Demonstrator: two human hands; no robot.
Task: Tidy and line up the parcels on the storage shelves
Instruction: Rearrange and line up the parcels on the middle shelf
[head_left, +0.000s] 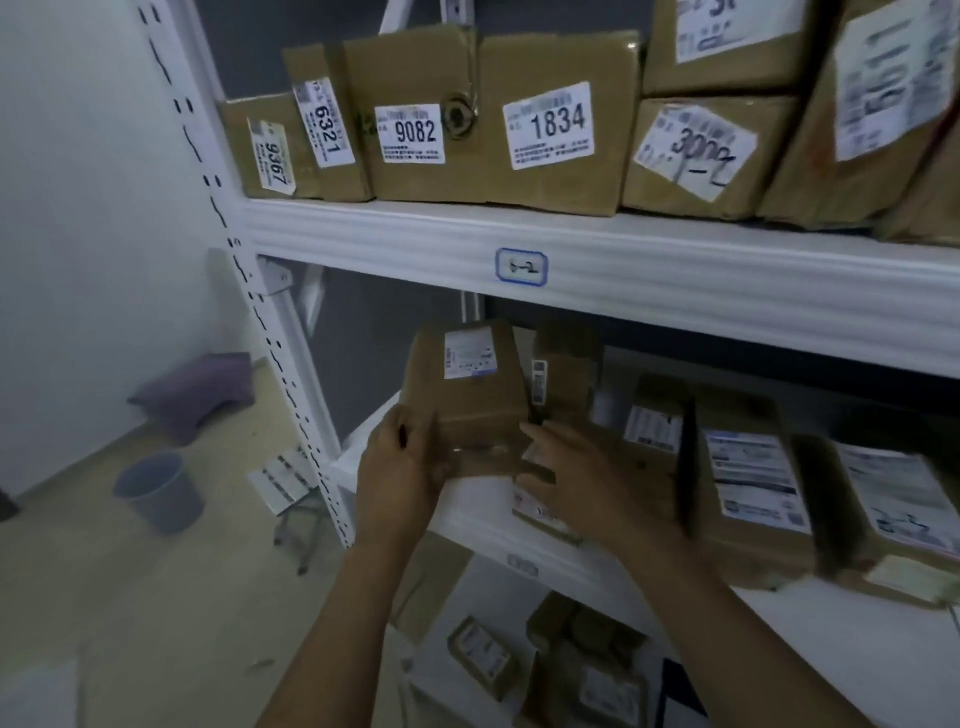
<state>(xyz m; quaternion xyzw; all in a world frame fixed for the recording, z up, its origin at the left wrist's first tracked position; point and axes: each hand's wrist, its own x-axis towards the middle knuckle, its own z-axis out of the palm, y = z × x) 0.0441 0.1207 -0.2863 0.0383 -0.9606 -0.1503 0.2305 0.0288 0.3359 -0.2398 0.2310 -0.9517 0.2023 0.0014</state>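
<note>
Gripped at left edge by curled left hand: small boxy brown cardboard parcel, matte, white-labelled. Located over left end of smooth white metal shelf. Pressed at lower-right corner by straight-fingered right hand.

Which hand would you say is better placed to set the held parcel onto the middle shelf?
Probably left: the left hand grips the parcel by its side; the right hand only touches it with straight fingers.
</note>
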